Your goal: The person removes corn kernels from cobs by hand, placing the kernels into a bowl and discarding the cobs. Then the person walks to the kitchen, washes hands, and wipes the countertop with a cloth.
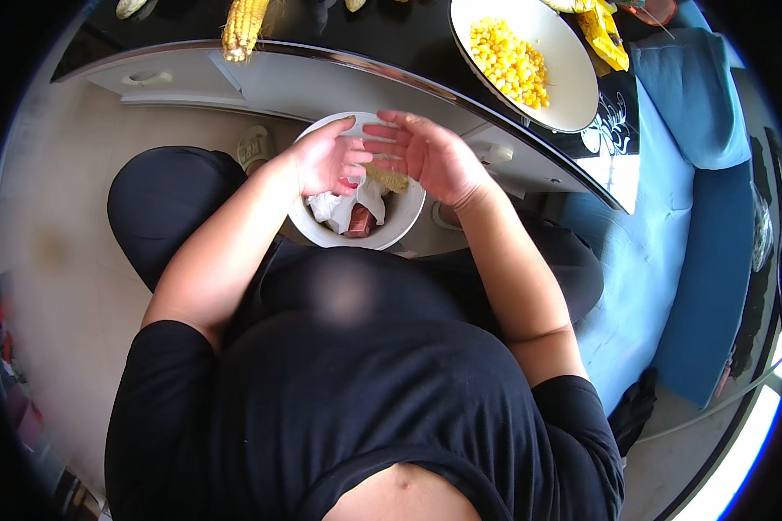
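Observation:
Both of my hands hover over a white trash bin between my knees. My left hand has its palm turned inward, its fingers apart and nothing in them. Facing it, my right hand is also spread, with no object in its grasp. Below them in the bin lie crumpled white tissue, a reddish-brown wrapper and a pale corn cob, partly hidden by my fingers. On the table ahead, a white bowl holds loose yellow corn kernels.
An ear of corn pokes over the edge of the black glossy table. Drawers with handles run beneath it. A yellow package sits behind the bowl. To the right stands a blue sofa.

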`<state>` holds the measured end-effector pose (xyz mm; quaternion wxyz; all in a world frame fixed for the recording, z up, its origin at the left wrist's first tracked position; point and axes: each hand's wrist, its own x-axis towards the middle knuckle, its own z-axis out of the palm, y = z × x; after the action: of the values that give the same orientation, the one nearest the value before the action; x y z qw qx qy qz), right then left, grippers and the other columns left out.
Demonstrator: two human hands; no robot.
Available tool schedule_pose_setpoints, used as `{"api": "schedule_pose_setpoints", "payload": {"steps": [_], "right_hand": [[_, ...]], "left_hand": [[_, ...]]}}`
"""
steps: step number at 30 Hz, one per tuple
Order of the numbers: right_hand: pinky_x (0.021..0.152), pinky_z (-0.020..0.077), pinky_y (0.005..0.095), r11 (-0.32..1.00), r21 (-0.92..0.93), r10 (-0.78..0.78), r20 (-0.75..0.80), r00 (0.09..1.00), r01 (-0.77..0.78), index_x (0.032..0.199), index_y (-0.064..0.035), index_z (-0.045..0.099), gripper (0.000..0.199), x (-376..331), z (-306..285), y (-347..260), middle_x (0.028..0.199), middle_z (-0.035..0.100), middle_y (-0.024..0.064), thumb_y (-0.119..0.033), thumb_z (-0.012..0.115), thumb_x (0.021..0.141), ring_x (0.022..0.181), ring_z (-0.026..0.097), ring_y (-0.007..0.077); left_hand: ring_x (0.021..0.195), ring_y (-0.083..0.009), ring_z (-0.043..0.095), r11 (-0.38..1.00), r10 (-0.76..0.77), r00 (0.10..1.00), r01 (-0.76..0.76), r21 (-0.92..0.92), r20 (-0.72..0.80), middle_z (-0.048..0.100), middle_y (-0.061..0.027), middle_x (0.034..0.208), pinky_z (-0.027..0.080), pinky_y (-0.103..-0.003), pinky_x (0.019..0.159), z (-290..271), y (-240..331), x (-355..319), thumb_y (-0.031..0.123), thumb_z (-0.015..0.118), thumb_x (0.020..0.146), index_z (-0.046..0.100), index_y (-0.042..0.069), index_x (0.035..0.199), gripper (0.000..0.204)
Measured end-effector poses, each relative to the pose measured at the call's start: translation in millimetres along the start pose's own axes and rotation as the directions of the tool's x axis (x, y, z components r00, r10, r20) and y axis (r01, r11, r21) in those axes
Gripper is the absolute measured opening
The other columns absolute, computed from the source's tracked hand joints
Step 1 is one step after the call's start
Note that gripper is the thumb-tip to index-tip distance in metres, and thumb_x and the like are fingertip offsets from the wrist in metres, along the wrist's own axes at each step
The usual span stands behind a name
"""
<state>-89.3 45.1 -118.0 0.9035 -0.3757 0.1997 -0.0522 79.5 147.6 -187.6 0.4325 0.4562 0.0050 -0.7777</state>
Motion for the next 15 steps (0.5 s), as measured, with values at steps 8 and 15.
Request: {"api": "schedule_pose_setpoints", "payload": {"steps": [8,15], "right_hand": [[0.072,0.0454,0.0364,0.309,-0.886,-0.028,-0.373,0.927,-0.347,0.09,-0.0068,0.064,0.029,39.3,-56.2,108.6,0.08,0.062,0.0184,-0.029,0.063,0.072,0.078,0.06,0.03],[0.065,0.0468,0.0369,0.202,-0.942,-0.139,-0.3,0.944,-0.269,0.077,-0.0056,0.06,0.02,27.6,-56.1,96.0,0.073,0.062,0.0137,-0.02,0.063,0.063,0.071,0.06,0.0295]], "left_hand": [[0.082,-0.0241,0.06,0.418,0.29,0.949,-0.013,0.908,-0.12,0.063,-0.0146,0.091,0.046,-0.033,0.073,-64.7,-56.1,74.0,0.034,0.062,0.07,0.061,0.013,0.102,0.038],[0.075,-0.0238,0.06,0.331,0.423,0.864,0.133,0.934,-0.273,0.061,-0.0109,0.075,0.048,-0.035,0.067,-5.2,-35.7,25.7,0.018,0.066,0.06,0.056,0.008,0.076,0.021]]}}
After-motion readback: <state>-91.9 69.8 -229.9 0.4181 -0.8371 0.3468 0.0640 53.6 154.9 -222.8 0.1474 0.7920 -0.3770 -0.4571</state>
